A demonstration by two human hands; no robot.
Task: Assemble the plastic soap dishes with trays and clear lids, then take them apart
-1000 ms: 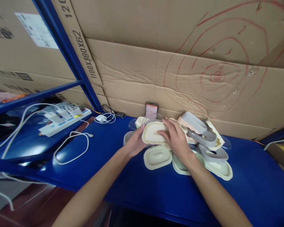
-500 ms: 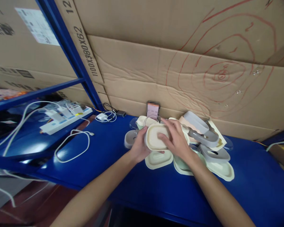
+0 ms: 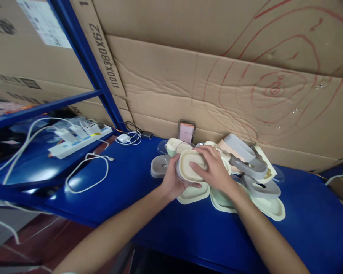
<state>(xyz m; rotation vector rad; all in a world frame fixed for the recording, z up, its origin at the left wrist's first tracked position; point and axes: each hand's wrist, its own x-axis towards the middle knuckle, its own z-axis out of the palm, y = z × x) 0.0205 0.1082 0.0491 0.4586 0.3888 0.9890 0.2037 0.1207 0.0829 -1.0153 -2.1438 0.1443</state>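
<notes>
My left hand grips a cream oval container from its left side and underneath. My right hand presses flat on top of the same container, fingers spread over its lid. Both hands hold it just above a pile of similar cream, pale green and grey oval lids and tubs on the blue shelf. A cream lid lies directly beneath the held container. A grey tub sits just left of my left hand.
A phone leans against the cardboard wall behind the pile. A white power strip with plugs, a looped white cable and a small charger lie to the left. A blue shelf post rises at the left.
Both hands have drawn the cream container slightly toward me and tilted it, the left hand sliding further under it. The view shifted a little upward and right.
</notes>
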